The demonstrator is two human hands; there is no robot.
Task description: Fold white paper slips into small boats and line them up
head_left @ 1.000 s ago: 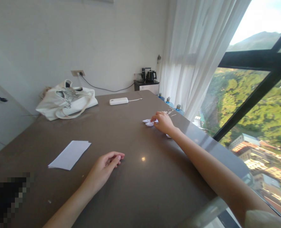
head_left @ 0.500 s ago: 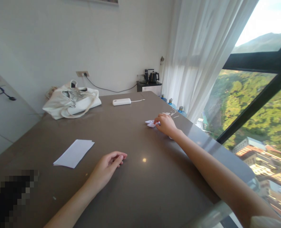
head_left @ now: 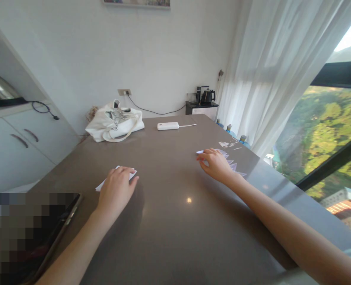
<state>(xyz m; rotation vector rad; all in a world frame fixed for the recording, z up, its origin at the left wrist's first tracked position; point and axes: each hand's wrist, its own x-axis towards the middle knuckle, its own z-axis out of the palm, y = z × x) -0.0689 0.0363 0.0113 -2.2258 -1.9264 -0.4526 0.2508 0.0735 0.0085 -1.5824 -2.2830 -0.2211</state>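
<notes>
My left hand [head_left: 116, 192] lies flat, fingers spread, on a small stack of white paper sheets [head_left: 132, 174] at the left of the brown table [head_left: 175, 237]. My right hand [head_left: 216, 163] rests at the table's right side, its fingers curled on a folded white paper piece [head_left: 199, 152]. Several other small folded paper pieces [head_left: 234, 167] lie just beyond that hand, partly hidden by it.
A white handbag [head_left: 114, 124] and a white power bank [head_left: 167, 126] with a cable sit at the table's far end. Paper scraps [head_left: 227, 144] lie near the right edge. A dark flat object [head_left: 64, 225] lies at my left. A cabinet stands left, curtain and window right.
My left hand has moved left and forward onto the white sheets. The view has swung left. My right hand stays at the folded paper pieces.
</notes>
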